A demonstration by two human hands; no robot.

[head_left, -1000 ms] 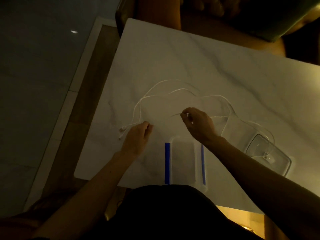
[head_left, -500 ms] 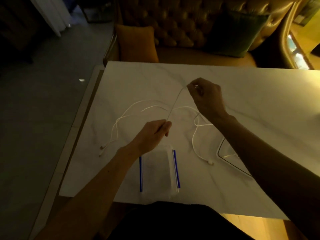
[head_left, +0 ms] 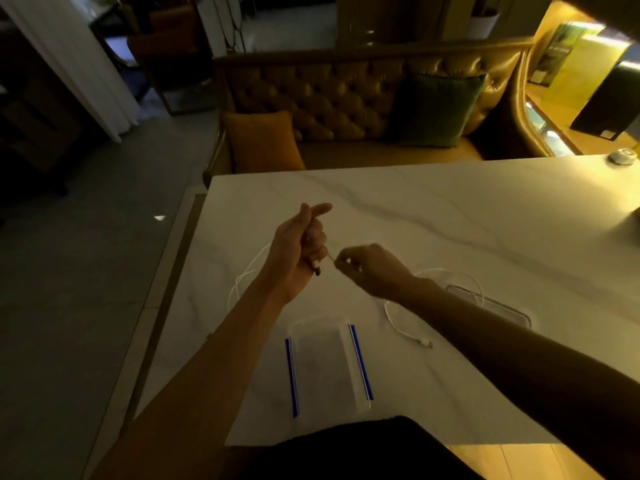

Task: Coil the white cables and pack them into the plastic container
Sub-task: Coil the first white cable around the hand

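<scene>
A white marble-look table with faint grey veins fills the middle and right of the frame, dimly lit with a warm yellow cast. Beyond its far edge stands a tufted brown leather sofa carrying an orange cushion at centre and a dark green cushion to the right. Grey floor runs down the left side.

Thin white cables lie in loose loops on the table around the centre of the frame; one end with a small plug rests at lower centre-right. The left hand, raised at centre, is clenched around a cable end, a dark-tipped plug poking out below the fist. The right hand, just to its right, pinches the same cable between fingertips.

The clear plastic container sits at right, partly hidden behind the right forearm, with a cable loop lying over its rim. A clear lid with blue side clips lies at the lower centre.
</scene>
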